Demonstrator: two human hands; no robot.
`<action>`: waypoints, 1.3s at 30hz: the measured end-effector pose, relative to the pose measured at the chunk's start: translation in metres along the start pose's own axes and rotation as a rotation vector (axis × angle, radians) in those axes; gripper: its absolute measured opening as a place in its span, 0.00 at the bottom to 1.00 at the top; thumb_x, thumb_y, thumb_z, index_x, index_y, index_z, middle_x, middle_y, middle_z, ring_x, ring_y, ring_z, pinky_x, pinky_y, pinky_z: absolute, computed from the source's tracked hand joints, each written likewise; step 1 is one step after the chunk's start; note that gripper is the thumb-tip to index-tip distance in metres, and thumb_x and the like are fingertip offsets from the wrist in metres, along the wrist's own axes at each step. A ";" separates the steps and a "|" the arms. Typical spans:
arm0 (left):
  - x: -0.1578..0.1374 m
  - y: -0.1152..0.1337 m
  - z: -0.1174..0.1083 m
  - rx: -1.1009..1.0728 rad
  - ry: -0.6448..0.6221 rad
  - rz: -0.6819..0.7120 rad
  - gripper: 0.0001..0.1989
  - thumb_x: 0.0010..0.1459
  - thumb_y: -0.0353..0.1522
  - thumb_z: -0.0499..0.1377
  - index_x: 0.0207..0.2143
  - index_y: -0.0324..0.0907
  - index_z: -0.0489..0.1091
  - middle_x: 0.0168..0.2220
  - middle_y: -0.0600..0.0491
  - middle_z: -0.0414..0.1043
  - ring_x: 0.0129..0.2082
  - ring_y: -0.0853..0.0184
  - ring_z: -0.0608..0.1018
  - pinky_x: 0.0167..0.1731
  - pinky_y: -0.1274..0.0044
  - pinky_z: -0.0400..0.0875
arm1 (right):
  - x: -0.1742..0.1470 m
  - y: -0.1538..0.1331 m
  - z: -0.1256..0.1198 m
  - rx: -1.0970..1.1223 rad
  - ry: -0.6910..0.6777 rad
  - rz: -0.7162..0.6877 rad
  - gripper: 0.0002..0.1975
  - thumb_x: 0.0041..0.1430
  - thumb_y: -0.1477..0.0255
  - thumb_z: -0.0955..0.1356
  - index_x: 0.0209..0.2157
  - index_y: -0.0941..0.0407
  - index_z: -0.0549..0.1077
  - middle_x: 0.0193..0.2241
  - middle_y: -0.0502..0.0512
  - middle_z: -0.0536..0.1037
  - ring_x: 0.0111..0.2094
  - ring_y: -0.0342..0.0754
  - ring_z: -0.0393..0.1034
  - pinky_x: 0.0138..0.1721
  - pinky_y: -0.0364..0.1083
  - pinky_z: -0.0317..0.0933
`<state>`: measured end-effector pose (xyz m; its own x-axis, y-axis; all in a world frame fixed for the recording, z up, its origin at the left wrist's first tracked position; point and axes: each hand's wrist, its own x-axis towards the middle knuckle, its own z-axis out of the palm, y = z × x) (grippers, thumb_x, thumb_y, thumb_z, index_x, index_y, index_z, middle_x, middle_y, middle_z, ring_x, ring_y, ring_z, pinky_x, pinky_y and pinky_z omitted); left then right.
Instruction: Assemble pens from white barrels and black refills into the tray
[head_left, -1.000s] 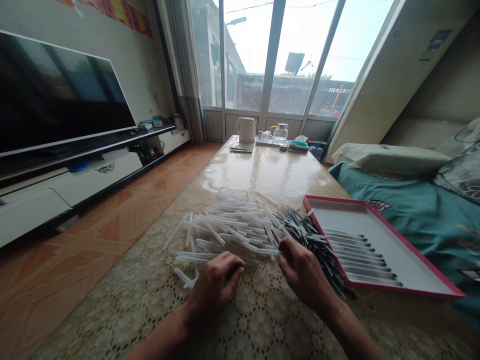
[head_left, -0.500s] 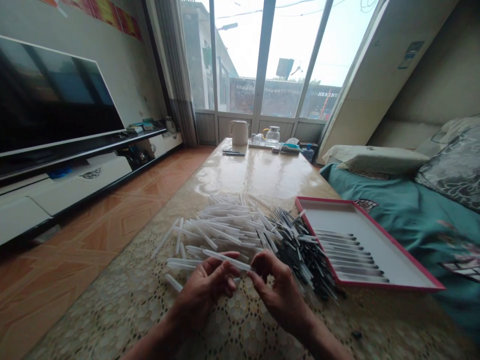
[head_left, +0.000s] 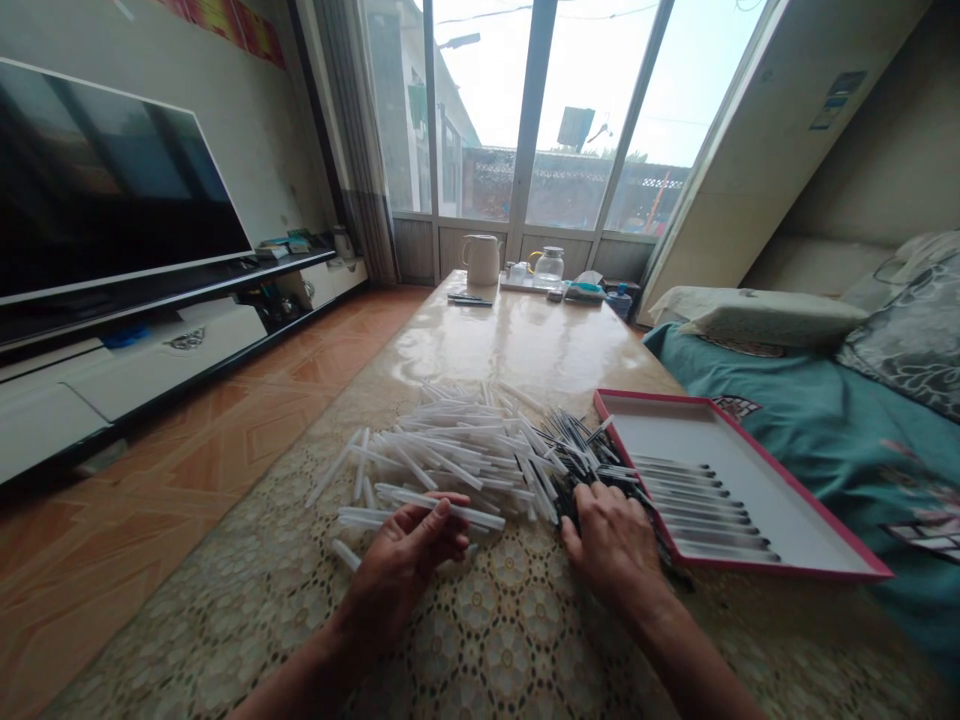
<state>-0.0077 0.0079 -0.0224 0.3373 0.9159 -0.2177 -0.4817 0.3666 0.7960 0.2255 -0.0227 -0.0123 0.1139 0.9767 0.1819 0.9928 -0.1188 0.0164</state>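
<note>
A translucent white pen barrel (head_left: 480, 517) is pinched between the thumb and fingers of my left hand (head_left: 416, 540), pointing to the right. Behind that hand lies a heap of similar white pen barrels (head_left: 450, 440). My right hand (head_left: 619, 535) rests over a pile of thin dark pen refills (head_left: 574, 440), its thumb apart from the bent fingers. The fingertips are partly hidden among the refills. Right of this hand, a shallow red-edged box (head_left: 810, 530) holds a row of pens (head_left: 705, 505) with black ends.
A patterned cloth (head_left: 487, 640) covers the long table. A beige jug (head_left: 482, 262), a glass pitcher (head_left: 550, 267) and a tissue pack (head_left: 585, 288) stand at its far end. A teal-covered sofa (head_left: 705, 360) is along the right, a television cabinet (head_left: 150, 370) on the left.
My right hand has left the end of the pen barrel and moved right onto the dark refills. My left hand keeps holding the barrel.
</note>
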 end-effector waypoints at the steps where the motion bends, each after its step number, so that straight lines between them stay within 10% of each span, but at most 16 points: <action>1: 0.000 0.000 0.000 0.002 0.004 0.003 0.15 0.47 0.38 0.70 0.35 0.37 0.78 0.25 0.52 0.77 0.24 0.73 0.77 0.25 0.82 0.71 | 0.000 -0.001 0.001 -0.006 -0.014 0.006 0.04 0.55 0.73 0.65 0.31 0.57 0.72 0.32 0.61 0.75 0.37 0.57 0.69 0.36 0.50 0.53; 10: 0.000 0.001 0.001 -0.026 0.039 0.029 0.13 0.49 0.36 0.68 0.34 0.36 0.76 0.29 0.50 0.80 0.28 0.67 0.81 0.31 0.79 0.76 | 0.001 0.005 0.010 0.054 0.075 0.052 0.05 0.57 0.75 0.65 0.28 0.57 0.69 0.29 0.58 0.75 0.34 0.54 0.70 0.34 0.48 0.54; 25: 0.004 0.007 -0.001 -0.144 0.301 0.176 0.09 0.64 0.25 0.51 0.33 0.36 0.70 0.26 0.50 0.79 0.26 0.68 0.81 0.30 0.78 0.77 | -0.019 -0.031 -0.012 0.890 0.158 -0.329 0.06 0.61 0.74 0.62 0.29 0.54 0.62 0.20 0.43 0.61 0.19 0.39 0.56 0.23 0.39 0.51; 39: -0.003 0.003 0.003 -0.113 0.148 0.100 0.03 0.57 0.29 0.62 0.32 0.38 0.74 0.28 0.52 0.80 0.28 0.67 0.82 0.31 0.78 0.76 | -0.020 -0.030 -0.010 0.965 0.142 -0.290 0.05 0.63 0.71 0.62 0.32 0.55 0.64 0.17 0.40 0.56 0.16 0.39 0.52 0.20 0.40 0.46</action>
<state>-0.0077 0.0054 -0.0179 0.1642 0.9597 -0.2280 -0.5976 0.2807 0.7511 0.1928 -0.0402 -0.0062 -0.0793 0.9070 0.4135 0.5953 0.3758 -0.7102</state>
